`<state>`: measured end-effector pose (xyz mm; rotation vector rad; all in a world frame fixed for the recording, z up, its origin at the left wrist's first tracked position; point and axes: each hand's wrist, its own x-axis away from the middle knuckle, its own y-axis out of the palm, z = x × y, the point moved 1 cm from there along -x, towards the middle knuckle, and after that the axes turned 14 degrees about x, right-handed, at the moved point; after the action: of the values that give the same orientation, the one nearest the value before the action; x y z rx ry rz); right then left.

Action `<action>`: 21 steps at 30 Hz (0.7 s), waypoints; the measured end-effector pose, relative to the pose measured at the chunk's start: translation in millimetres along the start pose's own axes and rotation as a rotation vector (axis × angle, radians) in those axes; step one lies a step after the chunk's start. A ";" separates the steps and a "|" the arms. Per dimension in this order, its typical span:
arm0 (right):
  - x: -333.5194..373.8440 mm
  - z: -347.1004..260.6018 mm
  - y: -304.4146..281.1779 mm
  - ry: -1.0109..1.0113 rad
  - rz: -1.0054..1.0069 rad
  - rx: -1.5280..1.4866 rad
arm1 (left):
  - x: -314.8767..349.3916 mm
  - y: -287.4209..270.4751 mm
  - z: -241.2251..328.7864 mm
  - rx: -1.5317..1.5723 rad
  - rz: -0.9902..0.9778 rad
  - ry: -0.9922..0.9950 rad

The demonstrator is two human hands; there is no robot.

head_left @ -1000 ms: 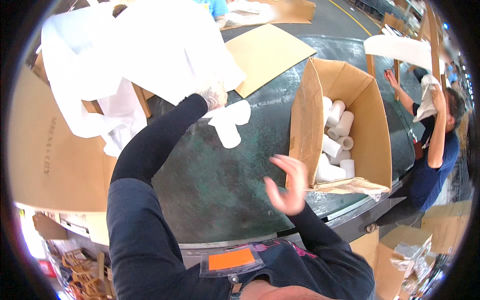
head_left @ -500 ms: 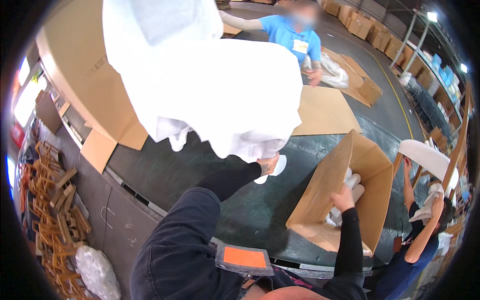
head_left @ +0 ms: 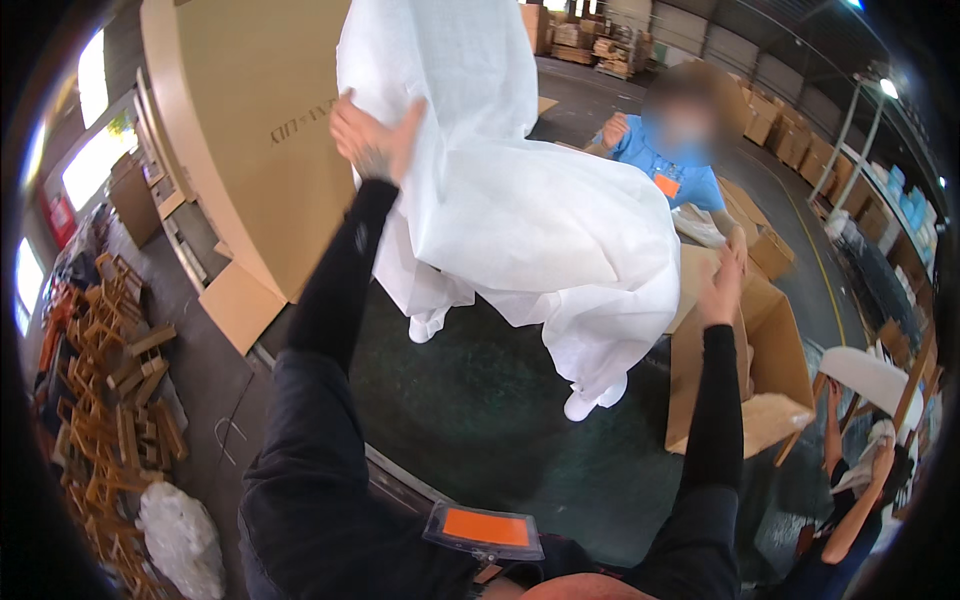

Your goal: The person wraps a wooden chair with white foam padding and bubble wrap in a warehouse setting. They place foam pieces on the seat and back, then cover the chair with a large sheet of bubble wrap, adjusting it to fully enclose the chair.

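A chair-shaped piece draped in a white cloth-like cover point(head_left: 540, 215) stands on the dark green tabletop point(head_left: 450, 390). White-wrapped feet point(head_left: 595, 397) show below the cover's hem. My left hand point(head_left: 378, 138) lies against the side of the covered backrest, thumb and fingers spread. To the right, my right hand point(head_left: 720, 290) is raised above an open cardboard box point(head_left: 690, 385), its fingers stretched out and nothing seen in them. A co-worker's hand point(head_left: 737, 243) overlaps its fingertips in the picture, so I cannot tell whether they touch.
A large cardboard carton point(head_left: 255, 120) stands at the left. Across the table is a co-worker in a blue shirt point(head_left: 640, 150). Another person at the lower right handles a chair with a white back point(head_left: 872, 383). Wooden frames point(head_left: 110, 400) are piled on the left floor near a plastic bundle point(head_left: 180, 535).
My left hand has moved from the wrapped foot up to the covered backrest. My right hand has come out of the box and risen. The box now appears farther right.
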<state>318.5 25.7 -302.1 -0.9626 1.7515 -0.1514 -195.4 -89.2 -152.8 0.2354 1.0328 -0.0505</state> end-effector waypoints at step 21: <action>114.9 -192.1 -36.0 0.195 -0.290 0.314 | -50.7 -43.5 -73.8 0.968 -0.235 -0.648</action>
<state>164.6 -140.3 -289.0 -0.9869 1.6884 -0.7064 -290.3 -119.0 -152.9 0.9069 0.3128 -0.7990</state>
